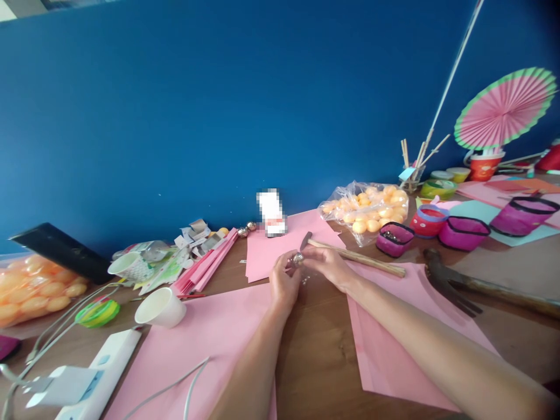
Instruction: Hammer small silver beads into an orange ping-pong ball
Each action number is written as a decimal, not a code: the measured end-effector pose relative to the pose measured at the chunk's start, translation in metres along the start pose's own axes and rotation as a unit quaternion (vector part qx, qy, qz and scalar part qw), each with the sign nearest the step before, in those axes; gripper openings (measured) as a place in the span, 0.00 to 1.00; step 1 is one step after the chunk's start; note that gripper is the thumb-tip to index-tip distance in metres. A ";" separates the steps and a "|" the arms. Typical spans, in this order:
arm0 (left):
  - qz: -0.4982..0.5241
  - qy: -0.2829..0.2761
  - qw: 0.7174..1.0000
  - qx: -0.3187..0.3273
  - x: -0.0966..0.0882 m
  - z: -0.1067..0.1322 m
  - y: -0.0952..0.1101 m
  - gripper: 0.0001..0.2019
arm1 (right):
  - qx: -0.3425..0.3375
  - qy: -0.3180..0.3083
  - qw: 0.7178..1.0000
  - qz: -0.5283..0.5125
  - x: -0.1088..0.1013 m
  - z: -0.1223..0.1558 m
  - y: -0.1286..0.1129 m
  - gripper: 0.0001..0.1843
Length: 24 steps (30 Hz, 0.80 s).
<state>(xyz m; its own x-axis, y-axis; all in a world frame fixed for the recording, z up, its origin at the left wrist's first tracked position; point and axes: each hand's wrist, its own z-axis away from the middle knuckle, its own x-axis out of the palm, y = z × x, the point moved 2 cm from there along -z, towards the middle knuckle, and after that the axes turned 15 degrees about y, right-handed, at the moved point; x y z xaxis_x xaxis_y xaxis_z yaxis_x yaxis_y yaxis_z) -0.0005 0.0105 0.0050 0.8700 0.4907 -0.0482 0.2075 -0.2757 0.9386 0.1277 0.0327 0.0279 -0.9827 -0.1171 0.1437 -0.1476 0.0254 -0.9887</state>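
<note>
My left hand (283,283) is closed around a small shiny silver ball (298,258), held just above the brown table. From the right, my right hand (327,263) reaches in, its fingertips pinched close beside the ball; whatever lies between them is too small to make out. Tiny clear bits (305,281) are scattered on the wood below. Behind my right hand lies a small hammer with a wooden handle (371,260), partly hidden by that hand. Two similar silver balls (245,229) sit farther back, near the blurred phone (272,213).
Pink paper sheets (205,332) lie on both sides. To the right are a claw hammer (455,283), purple fabric containers (464,233) and a bag of orange balls (371,207). A white cup (161,307) and power strip (109,367) are at left. A blue partition (219,116) stands behind.
</note>
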 end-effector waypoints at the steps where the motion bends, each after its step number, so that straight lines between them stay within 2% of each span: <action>1: -0.001 0.000 1.000 0.001 0.000 0.000 0.000 0.18 | 0.000 0.000 1.000 -0.001 0.000 0.000 0.000 0.22; 10: -0.015 -0.007 1.000 0.020 -0.001 0.001 0.000 0.18 | -0.009 -0.003 1.000 0.002 0.000 -0.001 0.001 0.20; 17: 0.036 -0.042 0.998 -0.043 0.000 0.002 0.002 0.23 | -0.008 0.004 1.000 0.010 -0.002 -0.002 0.002 0.19; 24: 0.038 -0.039 0.998 -0.044 -0.003 0.002 0.008 0.16 | -0.067 0.023 0.996 0.045 -0.004 0.001 0.002 0.16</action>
<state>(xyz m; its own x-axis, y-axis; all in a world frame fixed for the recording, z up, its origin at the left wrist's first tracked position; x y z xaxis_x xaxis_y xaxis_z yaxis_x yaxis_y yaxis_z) -0.0003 0.0055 0.0123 0.9146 0.4043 0.0005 0.1026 -0.2334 0.9669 0.1312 0.0326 0.0251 -0.9962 -0.0623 0.0606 -0.0702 0.1665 -0.9835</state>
